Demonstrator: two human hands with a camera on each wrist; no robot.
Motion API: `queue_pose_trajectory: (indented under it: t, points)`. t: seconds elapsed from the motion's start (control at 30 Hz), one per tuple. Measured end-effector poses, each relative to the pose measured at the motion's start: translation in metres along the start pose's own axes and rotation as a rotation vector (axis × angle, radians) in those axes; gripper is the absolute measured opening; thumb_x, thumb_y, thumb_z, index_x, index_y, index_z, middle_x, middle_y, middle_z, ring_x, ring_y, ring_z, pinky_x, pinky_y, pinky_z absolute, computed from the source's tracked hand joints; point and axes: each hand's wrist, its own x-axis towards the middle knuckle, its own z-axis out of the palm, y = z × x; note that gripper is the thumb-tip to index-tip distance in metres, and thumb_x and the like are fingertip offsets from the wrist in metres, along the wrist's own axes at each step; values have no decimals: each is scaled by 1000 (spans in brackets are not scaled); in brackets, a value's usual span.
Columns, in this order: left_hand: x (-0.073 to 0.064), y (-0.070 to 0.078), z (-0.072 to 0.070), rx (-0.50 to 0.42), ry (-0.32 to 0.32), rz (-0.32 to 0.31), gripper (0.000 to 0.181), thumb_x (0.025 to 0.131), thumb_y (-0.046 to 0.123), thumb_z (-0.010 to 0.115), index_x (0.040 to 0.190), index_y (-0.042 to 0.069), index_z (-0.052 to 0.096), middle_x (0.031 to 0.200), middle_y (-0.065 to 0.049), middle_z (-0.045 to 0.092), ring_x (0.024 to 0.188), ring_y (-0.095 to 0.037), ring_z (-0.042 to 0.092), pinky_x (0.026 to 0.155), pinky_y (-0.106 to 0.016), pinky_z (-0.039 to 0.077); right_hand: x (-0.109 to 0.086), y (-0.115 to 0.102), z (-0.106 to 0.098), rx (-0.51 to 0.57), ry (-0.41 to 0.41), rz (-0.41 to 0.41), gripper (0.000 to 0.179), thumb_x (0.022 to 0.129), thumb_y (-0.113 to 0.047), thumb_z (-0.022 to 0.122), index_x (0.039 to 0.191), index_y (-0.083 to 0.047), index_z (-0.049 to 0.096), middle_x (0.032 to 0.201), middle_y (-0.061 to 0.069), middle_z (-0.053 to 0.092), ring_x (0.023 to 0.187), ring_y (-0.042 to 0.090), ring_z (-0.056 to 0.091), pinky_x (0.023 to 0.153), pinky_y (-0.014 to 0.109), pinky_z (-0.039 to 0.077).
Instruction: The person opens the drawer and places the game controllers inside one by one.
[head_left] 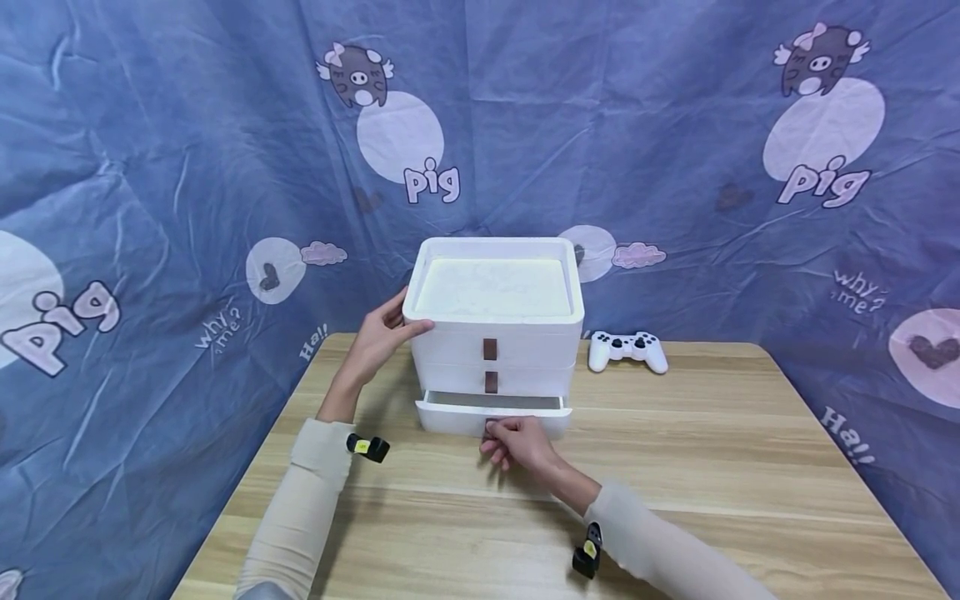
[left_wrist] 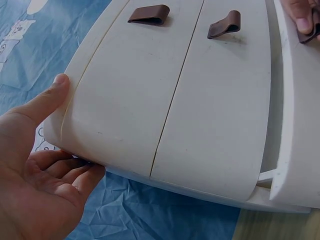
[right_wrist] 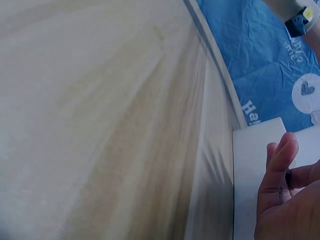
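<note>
A white three-drawer storage box (head_left: 457, 350) stands on the table. My left hand (head_left: 375, 337) grips its left side near the top; in the left wrist view the thumb lies along the front corner and the fingers curl against the side. Partly pulled out, the bottom drawer (head_left: 453, 419) shows a narrow gap above its front. My right hand (head_left: 525, 443) pinches that drawer's brown pull tab (left_wrist: 304, 37), mostly hidden by the fingers. Above it, the middle tab (left_wrist: 225, 25) and the top tab (left_wrist: 148, 15) are on drawers pushed in.
A white game controller (head_left: 627, 352) lies right of the box near the table's back edge. The box's top is a shallow rimmed tray (head_left: 491, 287). Behind the wooden table (head_left: 675, 475) hangs a blue printed cloth (head_left: 225, 167).
</note>
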Motion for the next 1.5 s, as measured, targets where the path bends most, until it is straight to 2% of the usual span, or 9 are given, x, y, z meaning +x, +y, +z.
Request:
queue_pose_trajectory:
  t: [0.3, 0.63, 0.97, 1.5]
  points:
    - [0, -1, -2, -8, -2, -17, 95, 91, 36, 88, 168, 20, 35, 171, -10, 41, 155, -29, 45, 124, -46, 43, -22, 2, 5, -9, -29, -3, 32, 107, -16, 63, 110, 13, 76, 87, 20, 81, 51, 7, 63, 45, 20, 50]
    - [1, -1, -1, -22, -6, -11, 97, 89, 38, 89, 168, 19, 35, 171, -10, 41, 154, -28, 46, 123, -46, 45, -47, 7, 9, 13, -88, 23, 32, 107, -18, 64, 108, 11, 76, 87, 18, 81, 51, 8, 64, 44, 20, 50]
    - [0, -2, -1, -25, -13, -3, 95, 91, 36, 88, 168, 20, 35, 171, -9, 40, 155, -27, 45, 124, -45, 44, -69, 15, 13, 10, -149, -12, 32, 108, -16, 62, 107, 12, 75, 86, 20, 80, 48, 5, 62, 42, 18, 49]
    - [0, -2, 0, -17, -8, 6, 94, 91, 35, 88, 168, 21, 35, 170, -9, 41, 154, -28, 46, 124, -45, 43, -75, 15, 12, 29, -187, -19, 32, 109, -15, 61, 107, 14, 73, 87, 25, 79, 48, 5, 62, 43, 18, 50]
